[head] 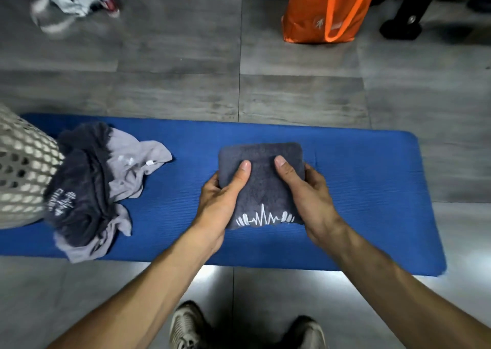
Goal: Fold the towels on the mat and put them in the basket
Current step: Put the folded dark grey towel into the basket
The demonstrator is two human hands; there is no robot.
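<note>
On the mat, mid-way along, the left hand and right hand each grip a side of the folded towel, thumbs on top. Folding looks done; next comes carrying it left to the basket, past the unfolded pile.

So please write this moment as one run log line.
left hand: grips folded towel | right hand: grips it | pile: unfolded on mat | basket: left
</note>
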